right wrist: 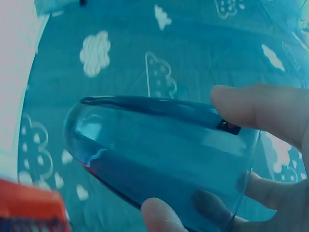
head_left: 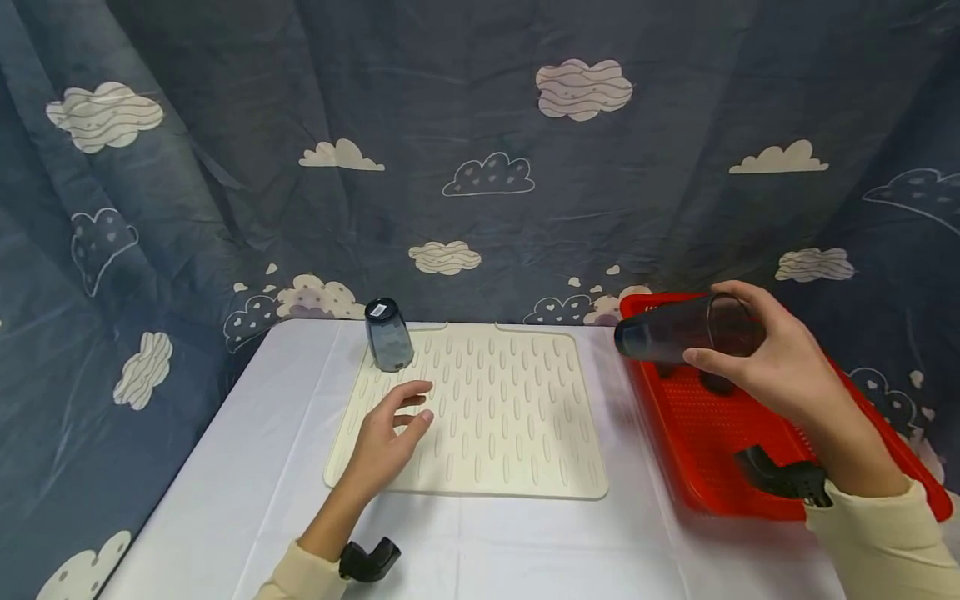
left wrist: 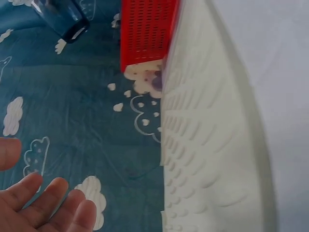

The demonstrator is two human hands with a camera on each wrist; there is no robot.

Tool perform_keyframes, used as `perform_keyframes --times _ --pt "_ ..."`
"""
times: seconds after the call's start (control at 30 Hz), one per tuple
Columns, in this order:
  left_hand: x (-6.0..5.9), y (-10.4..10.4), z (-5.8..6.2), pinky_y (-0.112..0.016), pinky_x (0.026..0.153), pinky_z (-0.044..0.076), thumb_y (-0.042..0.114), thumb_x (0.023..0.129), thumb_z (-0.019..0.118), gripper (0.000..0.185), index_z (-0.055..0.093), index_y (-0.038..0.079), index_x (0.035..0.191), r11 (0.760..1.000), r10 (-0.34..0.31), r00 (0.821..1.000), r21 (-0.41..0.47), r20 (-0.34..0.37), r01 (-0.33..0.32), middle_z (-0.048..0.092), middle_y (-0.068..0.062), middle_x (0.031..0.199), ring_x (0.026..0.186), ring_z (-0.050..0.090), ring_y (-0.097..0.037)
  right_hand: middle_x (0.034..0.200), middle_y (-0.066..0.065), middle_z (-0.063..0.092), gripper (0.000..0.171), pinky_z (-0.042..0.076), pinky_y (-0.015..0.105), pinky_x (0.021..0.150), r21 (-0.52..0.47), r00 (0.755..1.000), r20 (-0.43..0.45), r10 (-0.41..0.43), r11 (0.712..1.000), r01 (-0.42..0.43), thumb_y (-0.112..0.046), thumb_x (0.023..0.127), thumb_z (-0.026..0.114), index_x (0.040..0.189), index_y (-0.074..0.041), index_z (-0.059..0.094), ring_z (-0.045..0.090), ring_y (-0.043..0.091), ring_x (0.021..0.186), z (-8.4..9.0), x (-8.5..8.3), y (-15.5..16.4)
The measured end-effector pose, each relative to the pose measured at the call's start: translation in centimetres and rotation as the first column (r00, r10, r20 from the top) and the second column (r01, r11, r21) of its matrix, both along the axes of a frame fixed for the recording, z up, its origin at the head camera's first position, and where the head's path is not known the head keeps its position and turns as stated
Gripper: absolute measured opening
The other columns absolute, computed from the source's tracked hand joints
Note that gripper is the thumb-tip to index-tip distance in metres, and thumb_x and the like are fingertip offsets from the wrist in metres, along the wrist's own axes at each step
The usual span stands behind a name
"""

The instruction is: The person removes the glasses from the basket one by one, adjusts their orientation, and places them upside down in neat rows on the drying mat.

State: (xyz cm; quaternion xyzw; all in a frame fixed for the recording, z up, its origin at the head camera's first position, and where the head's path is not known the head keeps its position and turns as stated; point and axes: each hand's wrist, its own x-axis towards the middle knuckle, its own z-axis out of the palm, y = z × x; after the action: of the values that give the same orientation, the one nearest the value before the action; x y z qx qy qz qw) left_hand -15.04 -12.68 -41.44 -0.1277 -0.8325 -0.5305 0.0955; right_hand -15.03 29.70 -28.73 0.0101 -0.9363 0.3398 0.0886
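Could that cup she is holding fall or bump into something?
Maybe. The right hand holds the dark cup sideways in the air above the red tray, so a loose grip could drop it. Swung across the mat, it might knock over the other cup or bump the left hand.
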Motion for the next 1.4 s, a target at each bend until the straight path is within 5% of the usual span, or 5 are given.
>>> perform_keyframes --times 0.1,0.2,0.5,0.73,1.4 --pt "-0.1 0.0 0.2 -0.048 0.094 0.055 0.009 0.095 0.063 0.038 0.059 0.009 0.132 1.0 0.005 1.0 0.019 -0.014 -0.005 0.063 -0.009 0.134 0.121 0.061 -0.029 0.137 0.02 0.052 0.084 0.044 0.002 0.07 -0.038 0.997 -0.065 0.027 0.999 -0.03 -0.027 0.081 0.083 0.15 -0.017 0.035 0.06 0.02 0.103 -0.9 0.4 -1.5" --pt "-0.3 0.2 0.4 -0.046 0.094 0.055 0.009 0.095 0.063 0.038 0.059 0.009 0.132 1.0 -0.002 1.0 0.03 -0.025 0.003 0.063 -0.01 0.134 0.122 0.061 -0.029 0.135 0.018 0.053 0.082 0.047 0.002 0.072 -0.082 0.996 -0.078 0.048 0.995 -0.054 -0.024 0.081 0.083 0.148 -0.018 0.037 0.061 0.018 0.103 -1.7 0.8 -3.0" --pt "-0.6 1.1 0.4 -0.043 0.095 0.056 0.007 0.093 0.065 0.042 0.059 0.008 0.134 0.998 -0.04 0.999 0.04 -0.014 0.04 0.063 -0.011 0.134 0.122 0.062 -0.03 0.14 0.02 0.052 0.082 0.058 0.053 0.088 -0.172 0.991 -0.035 0.132 0.976 -0.136 -0.021 0.081 0.083 0.148 -0.018 0.037 0.059 0.042 0.117 -3.0 1.0 -7.3" --pt "-0.5 2.0 0.2 -0.038 0.095 0.057 0.008 0.092 0.067 0.045 0.056 0.006 0.137 0.994 -0.088 0.996 0.06 0.008 0.087 0.062 -0.013 0.136 0.122 0.061 -0.031 0.136 0.018 0.052 0.074 0.06 0.051 0.086 -0.262 0.971 -0.007 0.239 0.936 -0.233 -0.015 0.08 0.081 0.143 -0.017 0.04 0.061 0.043 0.115 -4.8 0.4 -10.5" --pt "-0.9 1.7 -0.7 -0.026 0.098 0.054 0.013 0.093 0.069 0.086 0.015 0.011 0.159 0.911 -0.385 0.892 0.255 0.237 0.325 0.027 -0.022 0.16 0.135 0.05 -0.038 0.136 0.022 0.044 0.074 0.063 0.038 0.079 -0.594 0.866 -0.031 0.5 0.687 -0.418 0.001 0.078 0.076 0.139 -0.009 0.036 0.053 0.043 0.121 -8.1 -1.2 -15.2"
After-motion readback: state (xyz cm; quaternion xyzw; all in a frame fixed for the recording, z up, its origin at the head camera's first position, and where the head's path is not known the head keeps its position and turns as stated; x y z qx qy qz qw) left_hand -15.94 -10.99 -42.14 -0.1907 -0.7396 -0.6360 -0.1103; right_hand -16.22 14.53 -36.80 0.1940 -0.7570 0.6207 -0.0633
